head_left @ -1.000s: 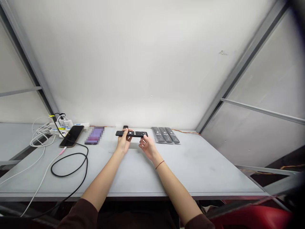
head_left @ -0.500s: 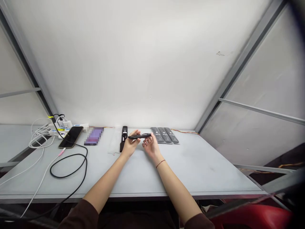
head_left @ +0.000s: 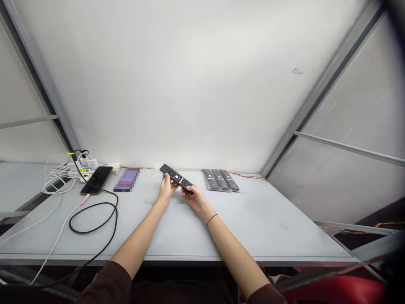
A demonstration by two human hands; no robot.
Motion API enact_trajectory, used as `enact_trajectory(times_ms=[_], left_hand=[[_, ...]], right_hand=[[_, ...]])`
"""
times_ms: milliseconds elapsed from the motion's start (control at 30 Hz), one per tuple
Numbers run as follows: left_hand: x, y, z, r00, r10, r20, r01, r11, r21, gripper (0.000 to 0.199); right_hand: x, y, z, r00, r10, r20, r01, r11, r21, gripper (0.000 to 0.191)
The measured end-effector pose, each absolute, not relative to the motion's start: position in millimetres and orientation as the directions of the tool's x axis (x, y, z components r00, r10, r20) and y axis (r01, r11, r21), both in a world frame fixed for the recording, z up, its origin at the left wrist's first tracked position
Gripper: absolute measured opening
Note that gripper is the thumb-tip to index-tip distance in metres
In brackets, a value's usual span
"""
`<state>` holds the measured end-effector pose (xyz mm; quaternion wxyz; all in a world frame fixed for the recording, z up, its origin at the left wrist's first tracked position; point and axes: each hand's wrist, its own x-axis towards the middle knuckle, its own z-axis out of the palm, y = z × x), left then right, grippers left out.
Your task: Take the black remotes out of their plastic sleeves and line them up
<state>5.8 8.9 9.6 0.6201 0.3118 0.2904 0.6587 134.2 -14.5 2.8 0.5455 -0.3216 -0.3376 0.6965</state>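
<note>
A black remote control [head_left: 177, 179] is held slantwise above the table, its button side up. Its far end points up and to the left. My left hand [head_left: 166, 190] is closed around the middle of it, thumb along the near edge. At the lower right end, my right hand [head_left: 196, 198] grips it between thumb and fingers. To the right of the hands, three dark remote controls in clear plastic sleeves [head_left: 220, 180] lie side by side on the grey table [head_left: 253, 223]. A small pale scrap [head_left: 149, 202] lies left of my left hand.
On the left are a smartphone [head_left: 96, 180], a blurred purple item [head_left: 127, 180] and a white power strip [head_left: 109, 166] with plugs. A looped black cable [head_left: 116, 219] and several white cables [head_left: 54, 182] spread there. A white wall [head_left: 202, 84] rises behind.
The remote control has turned from nearly edge-on to button side up, slanting up leftward. Both hands have shifted slightly left. The remote with an open compartment behind my left hand is no longer visible.
</note>
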Motion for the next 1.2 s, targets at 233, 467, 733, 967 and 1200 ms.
enact_trajectory(times_ms=[233, 467, 733, 967, 1200], left_hand=[[5, 11, -1, 0.004, 0.99, 0.144, -0.345, -0.134, 0.929, 0.057], [-21, 12, 13, -0.03, 0.963, 0.266, 0.38, -0.235, 0.895, 0.045], [-88, 26, 9, -0.242, 0.97, 0.025, 0.867, 0.204, 0.454, 0.042], [-91, 34, -3, -0.281, 0.959, 0.023, 0.754, 0.206, 0.624, 0.018], [-86, 43, 2, -0.364, 0.908, -0.208, -0.006, 0.221, 0.975, 0.01]], right_hand=[[118, -29, 4, -0.376, 0.927, -0.018, -0.353, -0.161, -0.922, 0.04], [119, -31, 7, -0.281, 0.96, -0.017, -0.163, -0.066, -0.984, 0.049], [129, -29, 15, -0.22, 0.975, -0.032, -0.088, -0.052, -0.995, 0.036], [132, -31, 20, -0.297, 0.953, -0.068, -0.005, -0.072, -0.997, 0.042], [144, -37, 34, -0.6, 0.795, -0.093, 0.208, 0.042, -0.977, 0.047]])
